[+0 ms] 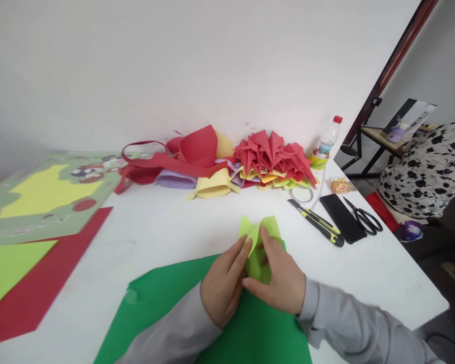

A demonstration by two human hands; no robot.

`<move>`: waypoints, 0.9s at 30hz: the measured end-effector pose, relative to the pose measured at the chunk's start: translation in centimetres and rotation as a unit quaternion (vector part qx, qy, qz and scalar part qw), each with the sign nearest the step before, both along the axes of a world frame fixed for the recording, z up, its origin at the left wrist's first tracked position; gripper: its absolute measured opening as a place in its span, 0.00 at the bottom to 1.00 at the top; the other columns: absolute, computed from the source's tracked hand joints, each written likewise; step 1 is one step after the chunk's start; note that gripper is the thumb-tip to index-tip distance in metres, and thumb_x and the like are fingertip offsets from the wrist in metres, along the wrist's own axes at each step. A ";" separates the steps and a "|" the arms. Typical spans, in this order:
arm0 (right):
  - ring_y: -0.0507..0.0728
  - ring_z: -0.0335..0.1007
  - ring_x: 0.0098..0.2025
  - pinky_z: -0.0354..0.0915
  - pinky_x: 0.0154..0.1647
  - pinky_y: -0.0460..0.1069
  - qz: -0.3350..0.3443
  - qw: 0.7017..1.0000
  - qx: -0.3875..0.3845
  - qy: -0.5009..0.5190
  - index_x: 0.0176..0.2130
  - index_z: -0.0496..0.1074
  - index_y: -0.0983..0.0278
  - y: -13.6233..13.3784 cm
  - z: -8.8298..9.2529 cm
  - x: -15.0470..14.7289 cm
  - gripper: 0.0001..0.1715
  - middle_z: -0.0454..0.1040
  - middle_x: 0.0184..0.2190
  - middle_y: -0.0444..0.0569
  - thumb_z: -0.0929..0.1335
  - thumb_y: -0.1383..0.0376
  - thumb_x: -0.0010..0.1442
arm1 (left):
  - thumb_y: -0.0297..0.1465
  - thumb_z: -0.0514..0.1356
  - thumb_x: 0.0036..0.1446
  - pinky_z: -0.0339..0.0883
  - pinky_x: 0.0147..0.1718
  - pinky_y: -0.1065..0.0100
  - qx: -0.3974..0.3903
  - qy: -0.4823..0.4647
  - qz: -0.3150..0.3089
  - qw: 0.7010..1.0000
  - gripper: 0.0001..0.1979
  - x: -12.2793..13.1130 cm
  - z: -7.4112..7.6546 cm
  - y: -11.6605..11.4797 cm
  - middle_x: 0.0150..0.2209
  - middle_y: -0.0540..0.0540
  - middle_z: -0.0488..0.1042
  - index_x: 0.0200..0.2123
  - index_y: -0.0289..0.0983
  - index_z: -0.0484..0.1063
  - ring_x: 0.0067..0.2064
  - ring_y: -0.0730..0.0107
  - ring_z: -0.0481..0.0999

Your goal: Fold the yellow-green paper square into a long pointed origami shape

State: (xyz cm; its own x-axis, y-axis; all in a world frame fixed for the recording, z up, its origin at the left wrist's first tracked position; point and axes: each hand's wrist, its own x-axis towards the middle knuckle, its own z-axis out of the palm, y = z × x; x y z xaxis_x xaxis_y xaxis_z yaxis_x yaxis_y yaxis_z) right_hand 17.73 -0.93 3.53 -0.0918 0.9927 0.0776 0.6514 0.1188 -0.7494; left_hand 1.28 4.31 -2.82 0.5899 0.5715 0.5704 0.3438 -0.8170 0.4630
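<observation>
A piece of lime-green folded paper point(258, 268) stands over the far edge of a dark green sheet point(163, 288), its upper corners raised and spread. My left hand point(227, 278) presses against its left side, fingers held together along a fold. From the right, my right hand point(278, 270) grips the same paper, the index finger at the upper fold and the thumb low at the front. Part of the paper is hidden behind my fingers.
Red folded paper shapes point(273, 156) and curled paper pieces point(197, 151) line the wall. A bottle point(326, 139), utility knife point(318, 222), black case point(343, 218) and scissors point(366, 220) lie right. Coloured sheets point(72, 253) cover the left. A person in a floral garment point(424, 172) sits beyond.
</observation>
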 end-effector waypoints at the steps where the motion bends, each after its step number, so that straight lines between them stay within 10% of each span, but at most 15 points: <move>1: 0.65 0.62 0.53 0.65 0.52 0.62 -0.006 1.000 -0.002 0.013 0.68 0.33 0.62 0.1 0.0 0.1 0.59 0.63 0.55 0.59 0.72 0.59 0.53 | 0.27 0.42 0.65 0.63 0.55 0.51 0.004 0.001 0.002 1.000 0.28 0.0 0.1 0.0 0.64 0.34 0.57 0.67 0.41 0.41 0.62 0.52 0.60; 20: 0.60 0.73 0.40 0.69 0.42 0.57 -0.070 0.994 0.017 0.083 0.66 0.38 0.65 0.4 -1.7 0.1 0.46 0.72 0.46 0.54 0.66 0.66 0.57 | 0.23 0.45 0.62 0.65 0.52 0.50 0.032 0.022 0.002 0.999 0.27 -0.5 0.2 0.8 0.61 0.36 0.60 0.63 0.44 0.55 0.59 0.51 0.63; 27: 0.60 0.74 0.42 0.69 0.43 0.56 -0.070 0.991 0.017 0.113 0.62 0.46 0.65 0.5 -1.0 -0.3 0.39 0.76 0.43 0.52 0.65 0.69 0.56 | 0.36 0.51 0.64 0.69 0.52 0.58 -0.129 -0.066 0.053 0.988 0.20 -1.0 -0.2 1.5 0.50 0.41 0.74 0.58 0.39 0.62 0.50 0.60 0.74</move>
State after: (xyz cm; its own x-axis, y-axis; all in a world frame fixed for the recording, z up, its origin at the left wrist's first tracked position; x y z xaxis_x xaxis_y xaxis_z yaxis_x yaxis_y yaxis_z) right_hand 17.40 -0.41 2.55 0.0710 0.9909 0.1141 0.4794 0.0664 -0.8751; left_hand 0.27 5.79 -2.98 0.4489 0.7624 0.4661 0.3433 -0.6287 0.6978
